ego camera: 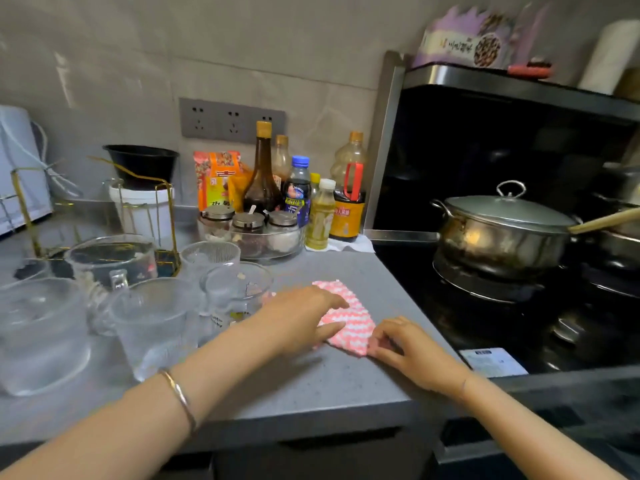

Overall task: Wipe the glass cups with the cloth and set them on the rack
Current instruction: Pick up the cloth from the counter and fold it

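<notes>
Left hand (301,317) presses flat, right hand (401,344) pinches the cloth (360,318), lying lengthwise near-right to far-left

Left hand (304,317) flat, fingers straight; right hand (405,344) curled, pinching cloth (353,322)

Head view: my left grip (304,317) lies flat on the pink cloth (349,315) — my right grip (405,344) pinches its near corner; glass cups (156,323) stand leftward on the tabletop (329,386).
</notes>
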Available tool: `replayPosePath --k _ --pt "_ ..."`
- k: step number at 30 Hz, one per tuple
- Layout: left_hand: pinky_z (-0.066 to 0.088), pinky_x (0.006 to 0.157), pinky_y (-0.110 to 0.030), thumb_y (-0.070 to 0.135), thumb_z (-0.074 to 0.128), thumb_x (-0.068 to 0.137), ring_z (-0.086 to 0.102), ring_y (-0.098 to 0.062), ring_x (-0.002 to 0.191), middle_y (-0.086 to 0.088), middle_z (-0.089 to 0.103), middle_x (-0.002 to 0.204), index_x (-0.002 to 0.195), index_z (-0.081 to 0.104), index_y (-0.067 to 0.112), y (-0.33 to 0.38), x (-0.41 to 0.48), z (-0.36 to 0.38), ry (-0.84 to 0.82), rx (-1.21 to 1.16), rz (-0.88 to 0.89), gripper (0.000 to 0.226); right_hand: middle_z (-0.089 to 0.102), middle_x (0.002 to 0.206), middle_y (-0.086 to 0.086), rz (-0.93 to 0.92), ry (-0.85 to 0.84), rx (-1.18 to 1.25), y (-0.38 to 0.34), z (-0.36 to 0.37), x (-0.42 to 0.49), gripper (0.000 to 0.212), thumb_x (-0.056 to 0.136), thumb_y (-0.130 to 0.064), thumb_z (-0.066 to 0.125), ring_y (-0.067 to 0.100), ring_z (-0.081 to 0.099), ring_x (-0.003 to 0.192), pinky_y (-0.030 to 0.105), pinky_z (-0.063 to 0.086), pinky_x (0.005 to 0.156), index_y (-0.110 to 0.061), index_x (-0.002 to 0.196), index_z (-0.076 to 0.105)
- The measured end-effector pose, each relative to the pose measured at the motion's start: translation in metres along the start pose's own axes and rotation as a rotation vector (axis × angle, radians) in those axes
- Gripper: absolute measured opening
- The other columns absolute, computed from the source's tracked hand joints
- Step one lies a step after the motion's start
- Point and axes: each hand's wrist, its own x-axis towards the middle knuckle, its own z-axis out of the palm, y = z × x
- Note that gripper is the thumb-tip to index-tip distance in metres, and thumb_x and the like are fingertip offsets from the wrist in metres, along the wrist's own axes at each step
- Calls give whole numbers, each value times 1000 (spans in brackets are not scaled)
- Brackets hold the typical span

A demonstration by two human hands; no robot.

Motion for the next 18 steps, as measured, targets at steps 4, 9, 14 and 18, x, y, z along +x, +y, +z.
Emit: replayPosePath --k 4,9,14,18 --pt "40 92 -24 42 58 93 55 -17 122 6 62 132 128 60 26 13 -20 30 -24 -68 -46 39 64 80 -9 88 0 118 -17 -19 -52 16 88 -23 66 4 58 82 14 43 73 -29 74 61" --pt "41 88 -23 36 63 88 58 -15 115 6 67 122 116 67 23 27 -41 46 94 -88 -88 31 60 97 -17 143 42 122 -24 -15 -89 16 83 -35 70 0 56 94 14 43 82 -35 96 62" --pt "43 78 -26 30 61 91 63 -20 105 -1 73 109 104 74 18 28 -49 41 112 -94 -145 22 58 93 -13 136 105 73 -27 -12 -97 21 74 -30 80 3 54 92 21 44 83 -28 90 67" --pt "48 82 -29 20 56 93 63 -19 93 -4 73 106 105 73 16 29 -60 24 84 -255 -137 20 65 87 -6 159 144 86 -33 -16 -102 9 79 -26 76 8 58 88 21 45 82 -23 75 68"
